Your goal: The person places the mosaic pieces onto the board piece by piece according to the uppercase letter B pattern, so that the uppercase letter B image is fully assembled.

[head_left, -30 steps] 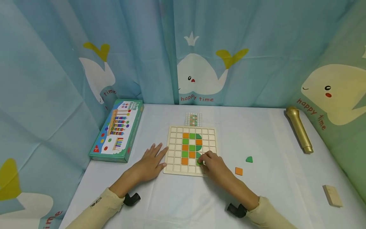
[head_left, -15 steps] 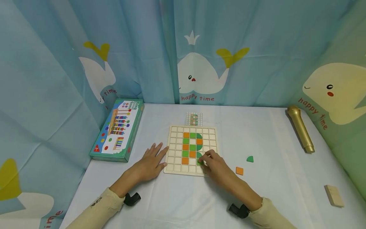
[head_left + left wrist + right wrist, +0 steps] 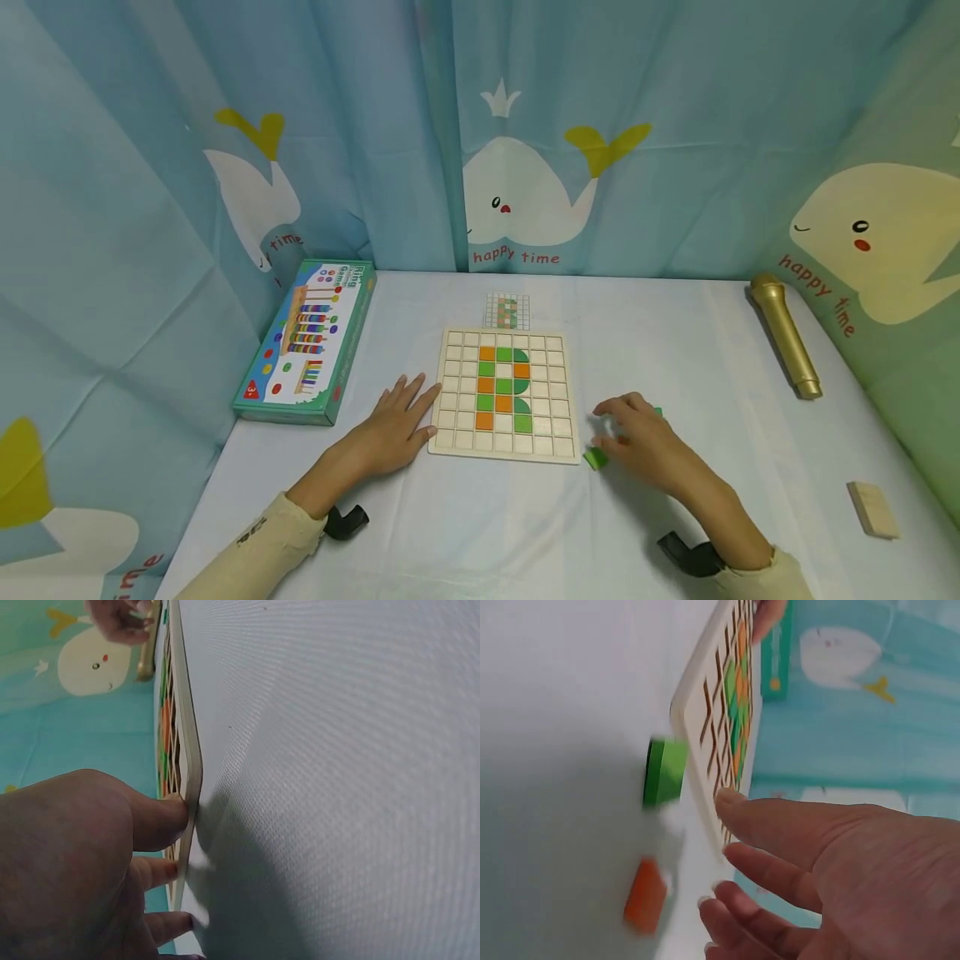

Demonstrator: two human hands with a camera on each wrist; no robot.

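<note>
My left hand [image 3: 397, 429] lies with spread fingers at the left edge of the wooden grid board [image 3: 457, 442], its thumb touching the rim in the left wrist view. Square and quarter-round tiles in green and orange form an R-like pattern in the board. My right hand [image 3: 641, 437] is over the table right of the board, fingers loosely bent and parted. A loose green square tile [image 3: 596, 458] sits tilted and blurred by the board's right edge, apart from the fingers in the right wrist view. An orange tile [image 3: 646, 896] shows there too; in the head view my hand hides it.
A green tile's edge [image 3: 658, 411] peeks out behind my right hand. A small pattern card [image 3: 507, 311] lies behind the board. A game box [image 3: 307, 342] stands left; a gold microphone [image 3: 785, 337] and a wooden block [image 3: 873, 510] lie right. Curtains enclose the table.
My right hand has left the board and moved right. A loose green square tile now shows beside the board, and a green square is visible in the cell where the fingers were. The left hand stays put.
</note>
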